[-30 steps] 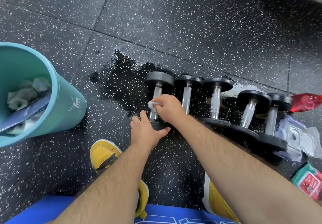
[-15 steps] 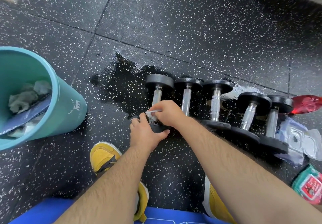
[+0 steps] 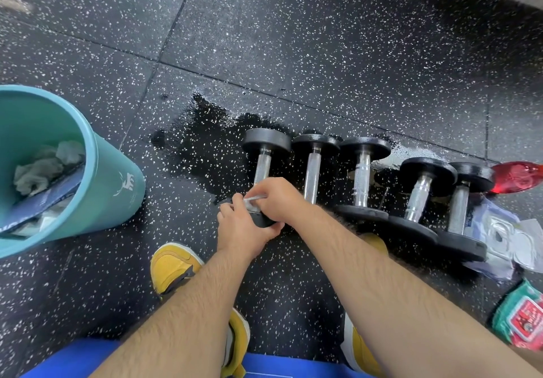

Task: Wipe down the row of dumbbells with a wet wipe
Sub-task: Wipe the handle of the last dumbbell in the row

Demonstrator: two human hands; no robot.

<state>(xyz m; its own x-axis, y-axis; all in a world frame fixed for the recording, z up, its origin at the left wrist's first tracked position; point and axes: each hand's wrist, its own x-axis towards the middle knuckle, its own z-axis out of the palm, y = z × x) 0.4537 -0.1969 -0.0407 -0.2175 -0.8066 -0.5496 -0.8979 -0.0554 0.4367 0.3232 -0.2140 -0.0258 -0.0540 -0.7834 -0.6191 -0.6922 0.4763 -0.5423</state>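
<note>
The left hand (image 3: pixel 244 228) curls around the near black head of the leftmost dumbbell (image 3: pixel 261 166). Just beyond, the right hand (image 3: pixel 279 198) pinches a white wipe (image 3: pixel 252 201) against the near end of its silvery ribbed handle. Four more dumbbells (image 3: pixel 363 175), with round black heads, lie to its right on the floor (image 3: pixel 323 54). A wet patch (image 3: pixel 205 142) spreads to its left.

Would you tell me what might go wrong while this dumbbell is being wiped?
The wet patch on the floor lies ahead of the yellow shoe, so a foot may slip. The right hand holds the wet wipe on the leftmost dumbbell beside its neighbour; knuckles could get pinched. If the left hand loosens, it might roll.
</note>
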